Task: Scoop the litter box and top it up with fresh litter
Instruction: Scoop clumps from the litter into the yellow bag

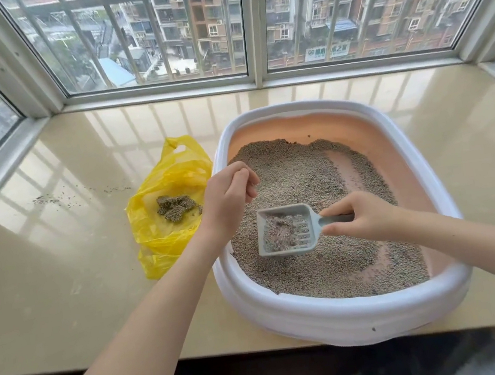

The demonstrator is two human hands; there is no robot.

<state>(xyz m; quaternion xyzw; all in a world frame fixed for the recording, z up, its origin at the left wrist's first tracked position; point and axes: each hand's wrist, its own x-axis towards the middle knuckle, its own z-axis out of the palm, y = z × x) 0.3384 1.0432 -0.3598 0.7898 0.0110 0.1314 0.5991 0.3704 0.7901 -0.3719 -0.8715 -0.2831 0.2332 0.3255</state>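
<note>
Grey scoop (286,230) over litter box (345,316), handle gripped by R hand (367,218); L hand (229,199) curled, empty, beside it.

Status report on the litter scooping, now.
Right hand grips scoop handle, scoop holds litter over the litter box. Left hand fingers curled above the litter; whether they pinch anything is unclear. Clumps already in yellow bag. Nothing blocking.
</note>
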